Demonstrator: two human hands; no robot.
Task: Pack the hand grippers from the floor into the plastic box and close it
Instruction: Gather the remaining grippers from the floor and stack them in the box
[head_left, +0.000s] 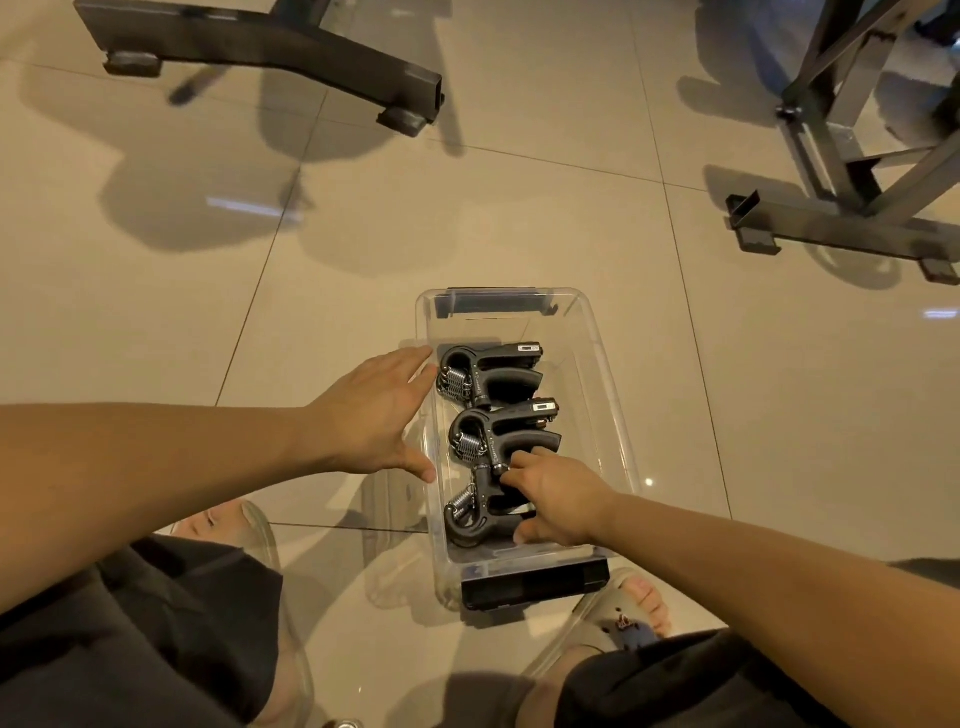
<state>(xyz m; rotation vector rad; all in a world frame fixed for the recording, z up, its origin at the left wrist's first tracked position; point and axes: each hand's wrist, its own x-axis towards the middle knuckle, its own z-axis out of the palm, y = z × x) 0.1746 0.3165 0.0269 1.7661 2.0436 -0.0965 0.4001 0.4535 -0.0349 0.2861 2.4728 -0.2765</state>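
The plastic box (610, 405) sits on the floor (156, 312), three hand grippers (498, 374) inside. The right grip (561, 501) curls round the six o'clock hand gripper (470, 514). The left grip (374, 410), fingers straight, touches the box's nine o'clock wall.

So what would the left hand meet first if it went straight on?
The left hand would meet the plastic box's clear left wall first; its fingertips look to be right at it, though contact is unclear. Behind that lies the far hand gripper.
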